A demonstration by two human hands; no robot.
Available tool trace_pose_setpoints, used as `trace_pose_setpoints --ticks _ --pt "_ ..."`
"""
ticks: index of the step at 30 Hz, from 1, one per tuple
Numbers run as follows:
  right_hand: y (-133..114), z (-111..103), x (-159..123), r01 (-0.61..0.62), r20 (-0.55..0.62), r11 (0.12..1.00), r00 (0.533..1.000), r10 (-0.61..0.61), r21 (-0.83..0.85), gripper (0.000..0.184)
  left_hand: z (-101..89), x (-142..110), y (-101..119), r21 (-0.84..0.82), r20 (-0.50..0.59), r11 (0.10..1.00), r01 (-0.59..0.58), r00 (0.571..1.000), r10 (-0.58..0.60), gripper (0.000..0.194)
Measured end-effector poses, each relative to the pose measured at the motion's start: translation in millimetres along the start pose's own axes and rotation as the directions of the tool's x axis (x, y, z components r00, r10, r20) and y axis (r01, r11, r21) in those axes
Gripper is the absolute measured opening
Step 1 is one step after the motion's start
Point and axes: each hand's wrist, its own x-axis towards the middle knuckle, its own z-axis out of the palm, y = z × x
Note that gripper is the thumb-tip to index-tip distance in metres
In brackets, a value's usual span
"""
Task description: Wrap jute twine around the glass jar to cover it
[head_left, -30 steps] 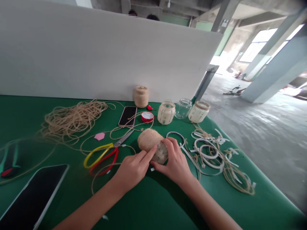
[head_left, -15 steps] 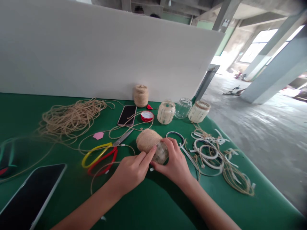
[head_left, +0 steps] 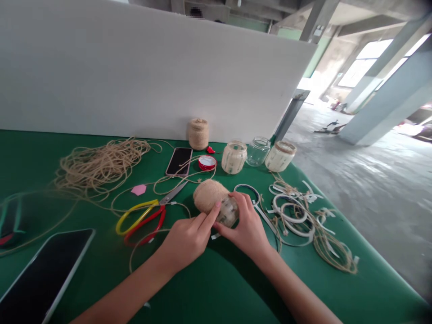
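A glass jar lies tilted on its side between my hands, its far part covered in tightly wound twine and its near end bare. My right hand is closed around the bare end, thumb below and fingers above. My left hand presses its forefinger on the jar where the winding meets the glass; its other fingers are curled, partly hidden. A loose strand of twine passes behind the left hand. Scissors with yellow and red handles lie open left of the jar.
Behind stand a twine-covered jar, a clear jar and two pale wrapped jars. Red tape, phones, a twine heap and tape rings with twine lie around. A white panel bounds the back.
The jar has turned and shifted very slightly right in my grip, with the left forefinger moving along. Otherwise the hands and the table things stay as they were.
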Motion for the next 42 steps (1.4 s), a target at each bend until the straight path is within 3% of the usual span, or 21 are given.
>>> trace_pose_setpoints --ticks 5,10,13,16,22,28,34,38,42 --pt "5.2 -0.9 1.9 -0.035 -0.013 0.999 0.999 0.035 -0.030 0.059 6.3 0.0 2.9 -0.137 0.042 0.987 0.081 0.996 -0.076 0.052" --pt "7.6 4.3 -1.6 0.072 -0.051 0.984 0.995 -0.081 -0.160 0.084 9.5 -2.3 2.5 -0.154 0.084 0.981 0.118 0.991 -0.106 0.054" --pt "9.2 6.6 -2.6 0.103 -0.062 0.976 0.991 -0.117 -0.192 0.076 11.2 -3.2 2.5 -0.142 0.110 0.981 0.133 0.987 -0.118 0.056" --pt "9.6 5.5 -1.5 0.078 0.003 0.991 0.997 -0.078 -0.110 0.069 11.4 -2.3 2.1 -0.151 0.106 0.980 0.133 0.987 -0.117 0.056" --pt "6.3 0.0 1.2 -0.022 0.011 0.999 1.000 0.022 -0.029 0.065 6.6 -0.1 -0.3 -0.159 0.053 0.980 0.116 0.993 -0.109 0.054" --pt "8.2 -0.5 2.2 0.048 0.013 0.988 0.999 -0.047 -0.147 0.063 4.4 -1.0 -0.8 -0.098 0.056 0.991 0.093 0.995 -0.088 0.056" --pt "10.4 3.4 -0.9 0.130 -0.049 0.953 0.988 -0.149 -0.273 0.090 4.5 -1.0 0.3 -0.077 0.080 0.992 0.099 0.992 -0.093 0.055" --pt "8.8 3.1 -1.0 0.176 -0.003 0.967 0.984 -0.179 -0.185 0.072 5.7 -1.7 1.5 -0.063 0.082 0.993 0.096 0.992 -0.091 0.055" --pt "8.2 1.3 1.4 0.099 -0.017 0.991 0.995 -0.101 -0.090 0.066 5.1 -0.7 1.1 -0.048 0.063 0.995 0.089 0.994 -0.086 0.053"
